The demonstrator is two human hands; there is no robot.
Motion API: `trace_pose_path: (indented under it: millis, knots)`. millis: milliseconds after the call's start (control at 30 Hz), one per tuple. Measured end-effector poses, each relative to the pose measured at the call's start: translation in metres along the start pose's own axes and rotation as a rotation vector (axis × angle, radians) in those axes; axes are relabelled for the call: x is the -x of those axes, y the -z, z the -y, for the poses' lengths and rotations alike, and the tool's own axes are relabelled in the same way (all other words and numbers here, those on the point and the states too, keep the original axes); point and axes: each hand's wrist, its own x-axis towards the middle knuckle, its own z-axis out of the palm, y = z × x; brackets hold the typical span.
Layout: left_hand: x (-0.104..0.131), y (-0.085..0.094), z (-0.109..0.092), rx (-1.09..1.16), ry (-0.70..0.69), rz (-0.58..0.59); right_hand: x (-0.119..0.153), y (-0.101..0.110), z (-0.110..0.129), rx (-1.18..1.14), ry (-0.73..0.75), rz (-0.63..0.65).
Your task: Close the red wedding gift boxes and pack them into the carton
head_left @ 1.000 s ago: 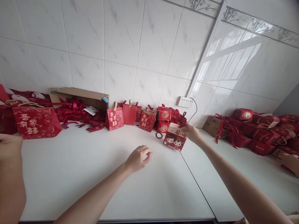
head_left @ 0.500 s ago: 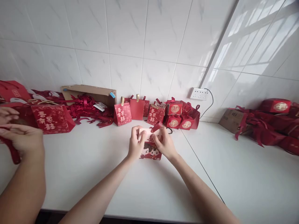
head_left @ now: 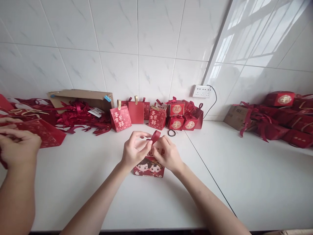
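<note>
- The small red and cream gift box with two cartoon faces point(head_left: 148, 168) is upright on the white tabletop point(head_left: 137, 202), in front of the person and below both hands.
- The left hand point(head_left: 137, 150) is at the box's top, thumb and fingers drawn in narrowly, holding the dark red ribbon loop point(head_left: 156, 137) near its base.
- The right hand point(head_left: 168, 153) is bent in at the top right of the box, thumb near the ribbon; its fingertips are partly hidden, so I cannot tell whether it pinches anything.
- Behind the box, a black elastic ring point(head_left: 171, 133) lies near stacked red boxes with gold round emblems point(head_left: 176, 109).
- Left of that stack are red paper bags with white lettering point(head_left: 121, 119), and an open brown cardboard box point(head_left: 81, 95) with dark red ribbons point(head_left: 78, 112).
- At the far left, another person's hands point(head_left: 21, 147) are beside a large red bag point(head_left: 50, 132).
- Far right, red gift boxes point(head_left: 282, 98) form a pile.
</note>
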Motion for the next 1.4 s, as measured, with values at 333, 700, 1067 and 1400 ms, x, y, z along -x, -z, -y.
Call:
trace_pose_path:
  millis: [333,700,1067,1400]
  knots:
    - [-0.002,-0.001,-0.002,0.178,0.226,0.123,0.002,-0.005,-0.008,-0.037,0.032,-0.034]
    - [0.007,-0.008,-0.023,0.093,-0.211,0.161,0.016,0.025,-0.002,-0.143,0.013,0.004]
    - [0.011,-0.009,-0.021,0.134,-0.123,0.120,0.017,0.024,-0.001,-0.219,-0.031,-0.026]
    - [0.012,-0.010,-0.020,0.212,-0.033,0.127,0.016,0.022,0.008,-0.391,-0.203,-0.033]
